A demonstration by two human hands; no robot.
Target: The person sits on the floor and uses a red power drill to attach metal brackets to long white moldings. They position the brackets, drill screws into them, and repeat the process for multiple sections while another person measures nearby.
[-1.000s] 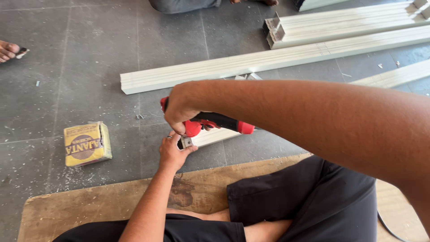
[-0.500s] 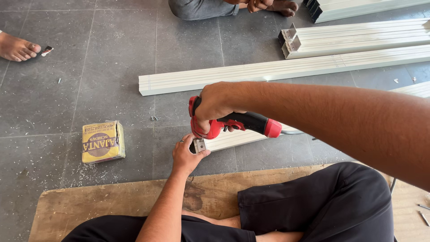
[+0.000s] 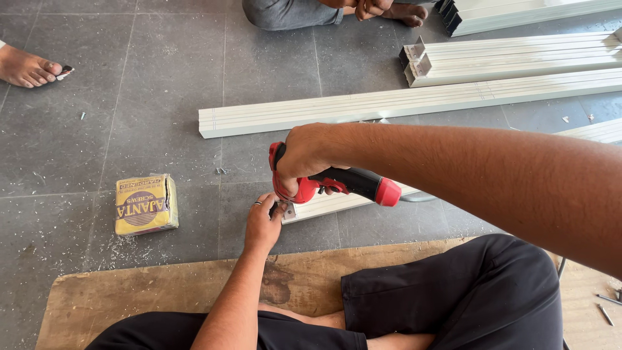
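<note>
1. The right hand (image 3: 310, 155) is wrapped tightly around the grip of a red and black power drill (image 3: 337, 183), its nose pointing down at the end of a white metal channel section (image 3: 337, 202) that lies on the grey tiled floor (image 3: 78, 149).
2. The left hand (image 3: 264, 223) rests at that same end of the channel, fingers pressed together around a small metal bracket (image 3: 287, 210) just under the drill's nose.
3. A small yellow cardboard box with a round brown label (image 3: 146, 204) lies on the floor, left of the left hand and well apart from it.
4. A long white channel length (image 3: 414, 104) lies beyond the drill, with a stack of similar white channels (image 3: 518, 61) farther back on the right.
5. The person sits cross-legged on a brown wooden board (image 3: 194, 291).
6. Another person's bare foot (image 3: 29, 68) shows at the left edge; a seated person (image 3: 304, 13) is at the top.
</note>
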